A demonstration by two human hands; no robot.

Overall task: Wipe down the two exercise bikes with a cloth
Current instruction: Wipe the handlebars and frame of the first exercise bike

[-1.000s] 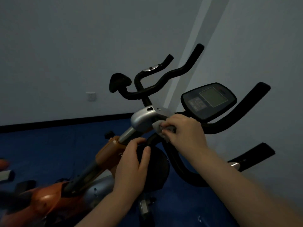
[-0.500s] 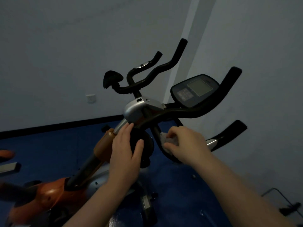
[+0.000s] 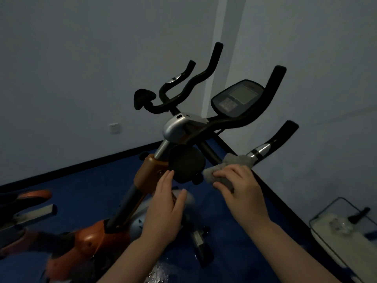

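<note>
An orange and silver exercise bike (image 3: 152, 172) stands in front of me, with black handlebars (image 3: 234, 121) and a console screen (image 3: 237, 98) at upper right. My right hand (image 3: 242, 190) grips a grey cloth (image 3: 226, 170) against the lower right handlebar tube, just right of a black round knob (image 3: 186, 164). My left hand (image 3: 165, 207) has straight fingers whose tips touch the knob's left edge and the orange post. A second bike's handlebars (image 3: 183, 86) show behind the first.
Part of another orange bike frame (image 3: 26, 203) lies at the left edge. A clear container (image 3: 344, 223) sits on the blue floor at lower right. White walls meet in a corner close behind the bikes. A wall socket (image 3: 114, 127) is at left.
My right hand has carried the cloth from the silver stem cover down the right handlebar tube. My left hand has slid lower beside the knob. The view has tilted and pulled back.
</note>
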